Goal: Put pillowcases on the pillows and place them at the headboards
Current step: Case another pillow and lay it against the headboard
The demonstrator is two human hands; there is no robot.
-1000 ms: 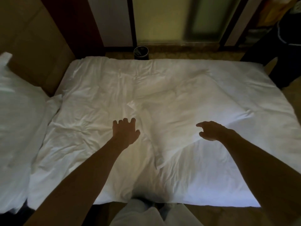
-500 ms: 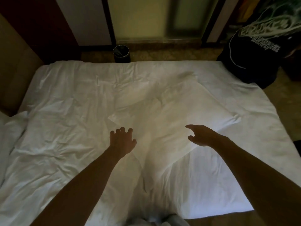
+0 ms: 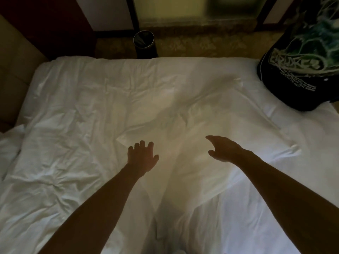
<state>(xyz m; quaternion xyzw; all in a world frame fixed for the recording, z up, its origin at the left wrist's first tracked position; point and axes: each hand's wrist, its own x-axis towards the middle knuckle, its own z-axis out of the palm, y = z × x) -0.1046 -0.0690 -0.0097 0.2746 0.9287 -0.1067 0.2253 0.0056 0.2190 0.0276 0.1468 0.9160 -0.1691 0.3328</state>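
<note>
A flat white pillowcase (image 3: pixel 194 143) lies spread at an angle in the middle of the white bed (image 3: pixel 73 125). My left hand (image 3: pixel 142 156) hovers over its near-left part, fingers apart, holding nothing. My right hand (image 3: pixel 222 149) is over its right half, fingers loosely curled and apart, also holding nothing. A white pillow (image 3: pixel 9 143) shows only as a corner at the far left edge, by the tan padded headboard (image 3: pixel 16 70). The room is dim.
A person in a black printed T-shirt (image 3: pixel 304 57) stands at the bed's far right corner. A small black waste bin (image 3: pixel 144 43) sits on the patterned carpet beyond the bed. Dark wood panelling and a glass door line the far wall.
The view has swung to the right: the pillow at the left has slid almost out of sight and the person in the black T-shirt has come into view. Both hands stay open over the pillowcase.
</note>
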